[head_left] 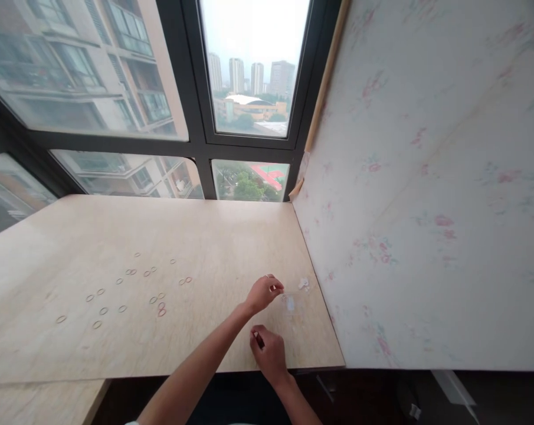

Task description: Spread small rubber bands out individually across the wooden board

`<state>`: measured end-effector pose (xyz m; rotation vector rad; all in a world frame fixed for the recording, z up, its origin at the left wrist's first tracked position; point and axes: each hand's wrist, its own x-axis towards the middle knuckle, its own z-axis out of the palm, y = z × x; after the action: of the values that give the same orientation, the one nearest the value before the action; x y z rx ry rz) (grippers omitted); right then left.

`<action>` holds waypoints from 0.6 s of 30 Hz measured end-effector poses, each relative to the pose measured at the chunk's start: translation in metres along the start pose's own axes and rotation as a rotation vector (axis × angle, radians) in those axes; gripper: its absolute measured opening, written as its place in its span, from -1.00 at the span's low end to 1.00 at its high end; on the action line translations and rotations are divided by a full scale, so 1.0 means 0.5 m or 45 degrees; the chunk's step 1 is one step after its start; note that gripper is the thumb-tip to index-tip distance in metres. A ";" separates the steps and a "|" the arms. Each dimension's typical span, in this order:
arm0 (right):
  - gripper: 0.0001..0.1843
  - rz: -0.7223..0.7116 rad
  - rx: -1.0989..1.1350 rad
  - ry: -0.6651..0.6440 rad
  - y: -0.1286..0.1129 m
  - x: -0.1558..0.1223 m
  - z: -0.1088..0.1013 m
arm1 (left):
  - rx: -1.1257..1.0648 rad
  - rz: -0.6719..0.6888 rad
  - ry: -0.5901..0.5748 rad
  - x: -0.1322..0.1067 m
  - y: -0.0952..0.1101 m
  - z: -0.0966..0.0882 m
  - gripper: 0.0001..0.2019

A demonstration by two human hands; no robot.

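Observation:
Reaching across to the right, my left hand (265, 293) has its thumb and fingers pinched together at the upper left edge of a clear plastic bag (290, 304) with a whitish patch. Whether the fingertips grip the bag or something tiny beside it, I cannot make out. Closer to the table's front edge, my right hand (270, 353) is closed, fingers curled in and thumb against them; anything inside is hidden. Small white scraps (304, 284) lie just beyond the bag. Several thin rings, like rubber bands (122, 309), are scattered over the left half of the tabletop, some reddish (161, 312).
The pale wooden tabletop (213, 236) meets a flower-patterned wall panel (408, 206) on the right. Dark-framed windows (249, 150) rise behind it. At the lower left, a second pale board (41, 398) adjoins the front edge.

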<state>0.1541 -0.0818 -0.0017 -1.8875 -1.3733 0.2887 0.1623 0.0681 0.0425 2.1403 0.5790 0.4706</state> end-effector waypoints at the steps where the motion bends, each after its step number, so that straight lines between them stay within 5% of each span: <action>1: -0.76 -0.003 0.006 -0.006 0.000 0.000 -0.001 | 0.031 0.004 -0.022 -0.001 0.002 0.007 -0.91; 8: -0.77 -0.030 0.019 -0.029 0.003 -0.001 -0.001 | 0.111 -0.004 -0.078 0.000 0.011 0.029 -0.85; 18: -0.76 0.015 0.047 -0.052 -0.002 -0.002 -0.008 | -0.139 -0.258 0.321 -0.047 -0.028 0.007 -0.86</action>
<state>0.1554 -0.0842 0.0013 -1.8688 -1.3749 0.3578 0.1416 0.0604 0.0261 1.9081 0.8815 0.6480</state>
